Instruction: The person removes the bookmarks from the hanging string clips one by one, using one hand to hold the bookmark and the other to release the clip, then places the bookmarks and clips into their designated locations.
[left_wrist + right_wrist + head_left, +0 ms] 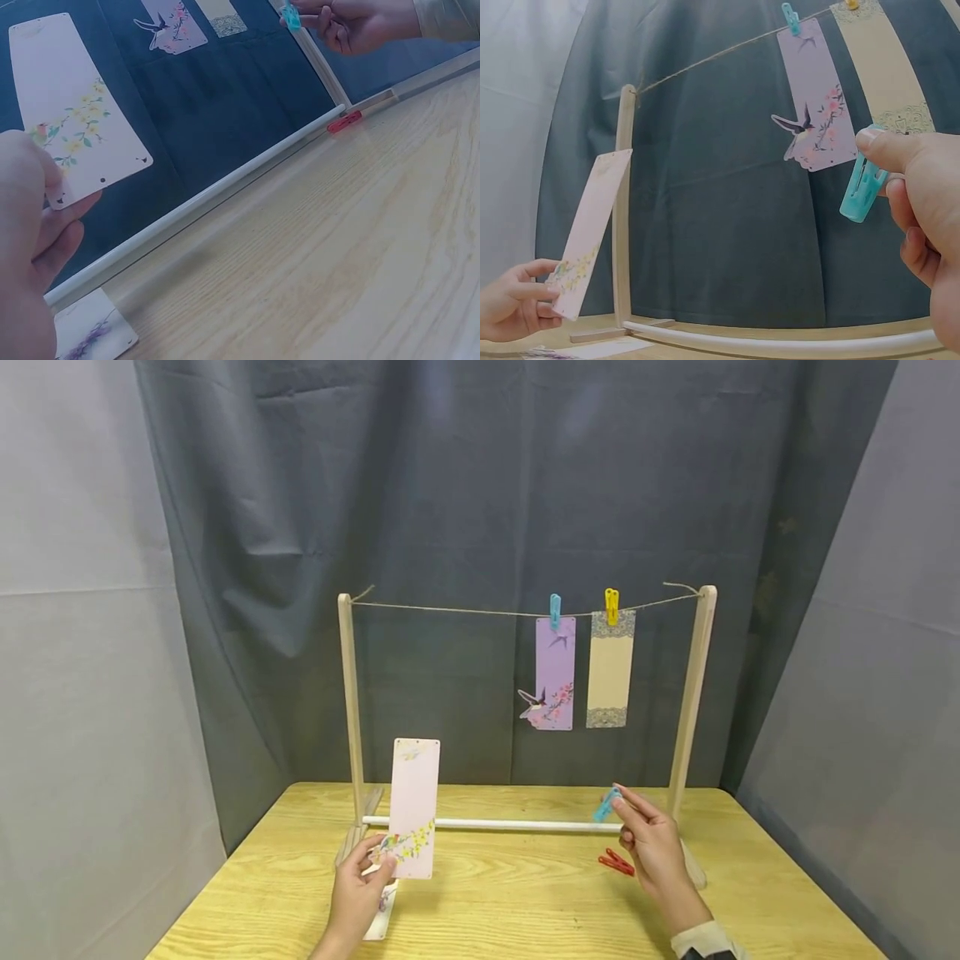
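Observation:
My left hand point(358, 893) pinches a pale pink bookmark point(415, 793) near its lower edge and holds it upright above the table; yellow flowers and a small bird decorate its lower part. Between thumb and fingers of my right hand point(654, 843) is a blue clothespin point(607, 805), also seen as a turquoise clothespin point(864, 187) in the right wrist view. On the string point(450, 609) hang a purple bookmark point(553, 668) with a swallow, under a blue clothespin point(555, 610), and a cream bookmark point(609, 672) with lace-like bands, under a yellow clothespin point(612, 606).
The string spans two wooden posts point(348, 693), joined low down by a white rod point(517, 825). A red clothespin point(617, 862) lies on the wooden table point(510, 910) beside my right hand. Beneath my left hand lies a white bookmark point(94, 330) with purple flowers. Dark cloth point(450, 485) hangs behind.

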The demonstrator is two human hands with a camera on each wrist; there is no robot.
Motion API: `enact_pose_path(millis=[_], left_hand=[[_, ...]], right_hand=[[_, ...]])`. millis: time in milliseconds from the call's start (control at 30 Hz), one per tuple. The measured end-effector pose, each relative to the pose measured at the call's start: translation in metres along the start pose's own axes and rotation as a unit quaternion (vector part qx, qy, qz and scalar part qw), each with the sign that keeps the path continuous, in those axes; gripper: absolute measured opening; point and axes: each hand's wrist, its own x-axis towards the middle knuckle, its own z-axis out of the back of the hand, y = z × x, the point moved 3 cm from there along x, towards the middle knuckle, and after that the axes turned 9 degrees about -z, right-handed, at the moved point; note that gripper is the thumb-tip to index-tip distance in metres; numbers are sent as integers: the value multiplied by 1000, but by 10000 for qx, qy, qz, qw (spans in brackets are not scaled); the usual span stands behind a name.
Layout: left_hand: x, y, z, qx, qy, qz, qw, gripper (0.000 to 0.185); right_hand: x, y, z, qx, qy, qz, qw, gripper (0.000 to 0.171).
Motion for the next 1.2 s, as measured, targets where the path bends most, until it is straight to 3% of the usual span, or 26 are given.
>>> enact_pose_path(millis=[200,433,667,1033,1200], left_hand=[[-6,-4,4,57,196,213,9996,35],[-11,-6,11,205,78,683,9974,39],[-9,-8,10,226,-29,675,9975,40],[-9,-7,8,252,-5,845,9961,39],[-10,-8,11,359,-32,851,9957,40]], right_hand=[[2,-2,10,46,-102,18,9999,38],[5,-3,19,-1,-97,-66,9999,38],[8,-3,28,-341,-141,-67,9993,22],[9,-12,40,-473,-454,-134,9978,24],[9,-20,42,-609,-280,-151,9976,23]])
